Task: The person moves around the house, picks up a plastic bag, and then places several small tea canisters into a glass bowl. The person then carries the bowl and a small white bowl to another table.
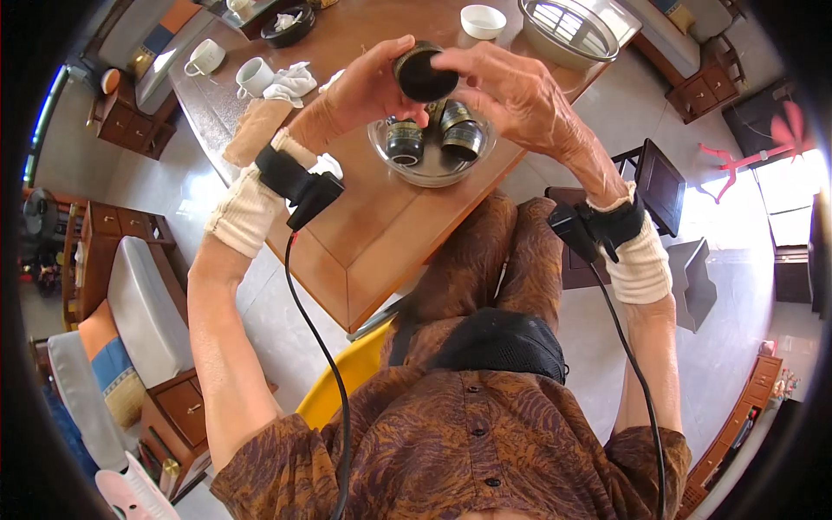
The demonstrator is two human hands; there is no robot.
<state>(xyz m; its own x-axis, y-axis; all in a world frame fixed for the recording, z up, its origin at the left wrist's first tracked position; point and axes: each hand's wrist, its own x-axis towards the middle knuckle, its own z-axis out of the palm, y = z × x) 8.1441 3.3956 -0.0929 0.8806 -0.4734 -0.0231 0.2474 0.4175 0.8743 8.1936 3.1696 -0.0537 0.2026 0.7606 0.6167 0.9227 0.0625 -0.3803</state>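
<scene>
Over the wooden table I hold a small black cup [426, 81] with a gold-patterned band, its dark mouth facing me. My left hand [374, 84] grips the cup from the left, with fingers under it. The fingers of my right hand [517, 94], slightly blurred, are on the right side of its rim, with the fingertips over the mouth. Just below both hands is a clear glass bowl [432, 181]. Several matching black cups lie in it, among them a tipped cup [404, 142] and another cup [461, 140]. My left hand partly hides the bowl's contents.
A white mug [255, 77], a crumpled white cloth [290, 83] and brown paper [258, 127] lie left on the wooden table [364, 247]. Farther off are another mug [205, 57], a black dish [288, 26], a white bowl [482, 22] and a large lidded basin [569, 39].
</scene>
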